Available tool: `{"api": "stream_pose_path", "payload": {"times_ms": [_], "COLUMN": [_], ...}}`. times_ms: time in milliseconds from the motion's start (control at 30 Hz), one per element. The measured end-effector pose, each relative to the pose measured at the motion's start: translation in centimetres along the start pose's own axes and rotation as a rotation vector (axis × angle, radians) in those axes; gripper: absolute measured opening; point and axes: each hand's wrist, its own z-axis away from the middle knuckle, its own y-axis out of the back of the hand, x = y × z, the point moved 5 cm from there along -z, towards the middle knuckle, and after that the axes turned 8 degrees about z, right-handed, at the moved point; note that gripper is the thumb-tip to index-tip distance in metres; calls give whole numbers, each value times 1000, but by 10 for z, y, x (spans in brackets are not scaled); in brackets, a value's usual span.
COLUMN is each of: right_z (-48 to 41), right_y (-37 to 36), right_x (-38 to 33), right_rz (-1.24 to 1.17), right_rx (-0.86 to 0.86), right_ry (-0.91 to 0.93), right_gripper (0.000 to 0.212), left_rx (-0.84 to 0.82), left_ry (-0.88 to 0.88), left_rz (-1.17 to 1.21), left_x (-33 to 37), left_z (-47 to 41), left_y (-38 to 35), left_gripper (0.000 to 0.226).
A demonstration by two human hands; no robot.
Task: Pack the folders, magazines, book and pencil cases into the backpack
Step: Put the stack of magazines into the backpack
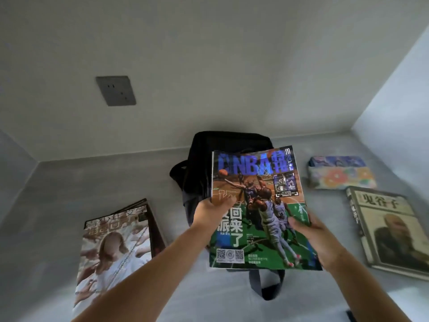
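Note:
A basketball magazine with a blue title and green court picture is held flat above the black backpack, covering most of it. My left hand grips its left edge and my right hand grips its right edge. Another magazine lies on a small stack at the left. At the right lie a beige book and, behind it, a flowered pencil case. The backpack's opening is hidden by the held magazine.
Everything rests on a grey surface walled in at the back and both sides. A dark wall socket sits on the back wall. A backpack strap trails toward me below the magazine.

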Motion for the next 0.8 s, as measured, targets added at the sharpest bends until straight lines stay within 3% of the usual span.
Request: {"api": "stream_pose_path", "payload": {"times_ms": [100,233,267,333,400,533,700,800], "right_z": [17,38,43,51,55,60,54,44], "right_y": [28,56,60,66,68,58,37,22], "right_x": [20,40,45,53,62,75,73,66], "right_rz": [-111,-198,-210,-212,-206,-252,-354,-386], "right_rx": [60,99,98,103,98,20,-73,-162], "right_ry": [-99,-198,-220,-271,-318,-366,-354,-332], "right_gripper": [21,20,20,18,18,25,41,39], "left_rx": [-63,106,105,31,-27,-78,197,206], "left_ry": [-194,-727,-800,-790,-755,-601,-376,-390], "left_rz": [-290,-833,-1050,-1384,-1494,-1286,-669,-572], "left_x": [17,40,41,39,43,59,99,116], "left_z": [-7,-29,-37,-59,-77,-95,-106,-104], "left_y": [-20,-21,-24,-28,-33,-39,-17,-20], "left_gripper": [48,26,40,67,69,30,43,47]}}
